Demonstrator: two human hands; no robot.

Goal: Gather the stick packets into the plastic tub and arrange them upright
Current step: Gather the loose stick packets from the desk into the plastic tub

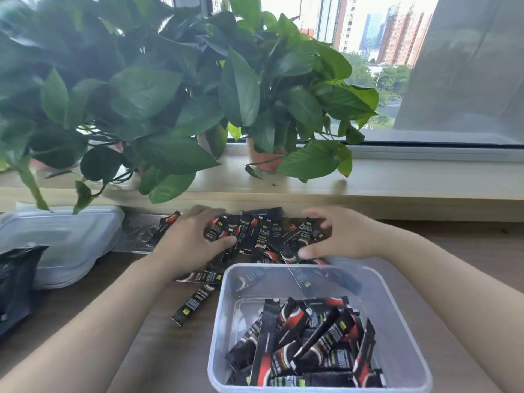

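Observation:
A clear plastic tub (pixel 226 321) stands on the wooden table in front of me. Several black and red stick packets (pixel 309 344) lie jumbled and leaning inside it. Behind the tub a loose pile of the same packets (pixel 263 234) is spread on the table. My left hand (pixel 192 236) curls round the pile's left side, thumb on the packets. My right hand (pixel 337 234) cups the pile's right side, fingers bent round it. One packet (pixel 192 304) lies alone, left of the tub.
The tub's clear lid (pixel 59 239) lies at the left, with a black bag (pixel 17 279) beside it. A torn foil wrapper (pixel 139 231) lies behind the pile. Potted leafy plants (pixel 170 109) fill the windowsill (pixel 397 182) just beyond.

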